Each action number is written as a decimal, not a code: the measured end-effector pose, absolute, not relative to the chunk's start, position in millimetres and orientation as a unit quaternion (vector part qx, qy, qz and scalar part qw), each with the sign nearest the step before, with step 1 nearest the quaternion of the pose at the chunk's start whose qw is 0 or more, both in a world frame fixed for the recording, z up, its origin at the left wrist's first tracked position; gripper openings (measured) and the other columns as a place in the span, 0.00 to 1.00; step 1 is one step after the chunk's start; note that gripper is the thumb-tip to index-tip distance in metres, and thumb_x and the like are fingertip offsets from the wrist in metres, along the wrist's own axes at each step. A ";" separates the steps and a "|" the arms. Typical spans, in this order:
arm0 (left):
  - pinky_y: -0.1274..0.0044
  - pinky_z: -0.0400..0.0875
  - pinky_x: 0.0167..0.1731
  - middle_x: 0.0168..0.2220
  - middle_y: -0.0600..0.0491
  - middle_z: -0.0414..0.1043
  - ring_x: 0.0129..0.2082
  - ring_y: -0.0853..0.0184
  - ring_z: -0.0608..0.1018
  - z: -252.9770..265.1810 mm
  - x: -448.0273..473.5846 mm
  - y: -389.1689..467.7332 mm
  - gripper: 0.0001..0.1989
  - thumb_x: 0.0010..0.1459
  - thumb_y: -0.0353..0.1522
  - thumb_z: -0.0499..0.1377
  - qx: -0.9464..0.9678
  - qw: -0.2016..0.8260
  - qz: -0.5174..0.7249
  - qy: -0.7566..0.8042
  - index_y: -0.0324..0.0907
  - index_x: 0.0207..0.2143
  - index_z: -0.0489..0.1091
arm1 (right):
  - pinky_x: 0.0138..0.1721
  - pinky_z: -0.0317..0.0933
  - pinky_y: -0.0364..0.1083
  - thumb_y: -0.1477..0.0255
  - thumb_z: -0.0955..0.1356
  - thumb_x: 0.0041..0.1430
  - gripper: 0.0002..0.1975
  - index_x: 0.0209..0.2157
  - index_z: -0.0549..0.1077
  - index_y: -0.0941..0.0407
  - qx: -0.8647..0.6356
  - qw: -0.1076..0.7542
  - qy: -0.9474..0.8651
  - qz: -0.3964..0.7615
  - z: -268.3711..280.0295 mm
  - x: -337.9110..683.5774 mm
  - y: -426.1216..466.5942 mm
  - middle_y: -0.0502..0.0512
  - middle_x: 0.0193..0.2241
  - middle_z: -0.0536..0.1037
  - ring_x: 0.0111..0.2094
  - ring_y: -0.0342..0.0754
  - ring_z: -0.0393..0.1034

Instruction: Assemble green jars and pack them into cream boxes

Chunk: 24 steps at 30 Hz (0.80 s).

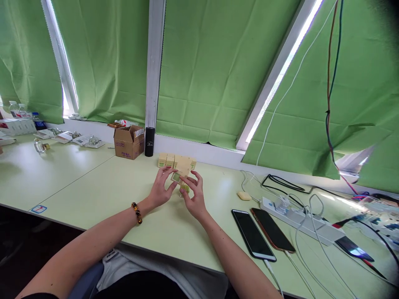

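Note:
My left hand (161, 189) and my right hand (194, 196) meet over the table in front of me. Between their fingertips is a small tan cardboard box (183, 165) with a greenish panel (176, 177) on the side facing me. The left fingers and thumb pinch its left side, while the right fingers close on its right side. Just below the box, by my right thumb, shows a small yellow-green shiny object (185, 189); the fingers partly cover it. Behind stand several similar small tan boxes (162, 160) in a row.
An open brown carton (129, 142) and a black cylinder (149, 142) stand at the back. To the right lie two phones (253, 234), a white power strip (299, 220) and tangled cables. A small glass bottle (40, 146) lies at far left.

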<state>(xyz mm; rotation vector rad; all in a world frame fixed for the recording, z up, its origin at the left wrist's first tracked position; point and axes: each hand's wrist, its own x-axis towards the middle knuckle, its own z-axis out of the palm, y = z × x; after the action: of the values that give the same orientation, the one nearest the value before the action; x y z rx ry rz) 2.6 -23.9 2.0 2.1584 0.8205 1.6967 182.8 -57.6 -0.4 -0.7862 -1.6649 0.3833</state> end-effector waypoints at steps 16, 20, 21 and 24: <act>0.70 0.75 0.41 0.49 0.43 0.79 0.40 0.61 0.81 -6.5 -2.8 9.4 0.28 0.53 0.47 0.68 0.603 0.380 0.593 0.374 0.38 0.50 0.72 | 0.68 0.56 0.66 0.78 0.67 0.62 0.12 0.45 0.77 0.51 -0.237 0.480 -0.844 -0.014 -14.0 183.9 -52.6 0.59 0.48 0.76 0.57 0.56 0.71; 0.69 0.75 0.43 0.46 0.42 0.80 0.42 0.59 0.80 -14.7 -10.0 24.6 0.25 0.49 0.40 0.69 0.583 0.376 0.584 0.422 0.37 0.47 0.73 | 0.54 0.68 0.60 0.79 0.65 0.59 0.13 0.42 0.75 0.52 -0.359 0.544 -0.758 -0.022 -14.3 196.0 -39.8 0.58 0.43 0.78 0.50 0.56 0.73; 0.68 0.76 0.43 0.46 0.42 0.80 0.43 0.58 0.81 -16.9 -12.0 28.0 0.24 0.48 0.38 0.69 0.584 0.376 0.573 0.435 0.36 0.47 0.73 | 0.52 0.68 0.59 0.80 0.65 0.58 0.15 0.44 0.75 0.52 -0.403 0.541 -0.738 -0.013 -14.6 200.7 -36.4 0.58 0.44 0.78 0.50 0.56 0.72; 0.67 0.76 0.45 0.47 0.41 0.79 0.46 0.55 0.81 -22.9 -16.4 36.1 0.24 0.48 0.34 0.67 0.590 0.379 0.536 0.469 0.36 0.48 0.71 | 0.50 0.68 0.56 0.82 0.63 0.52 0.23 0.49 0.71 0.51 -0.523 0.494 -0.693 0.046 -17.6 214.2 -27.3 0.57 0.48 0.77 0.52 0.56 0.70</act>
<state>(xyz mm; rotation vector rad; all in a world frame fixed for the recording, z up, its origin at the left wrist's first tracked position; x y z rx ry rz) -16.4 36.1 -22.9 1.5078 1.1973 1.3703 214.2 -27.3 -17.6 -1.2695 -1.6808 0.1104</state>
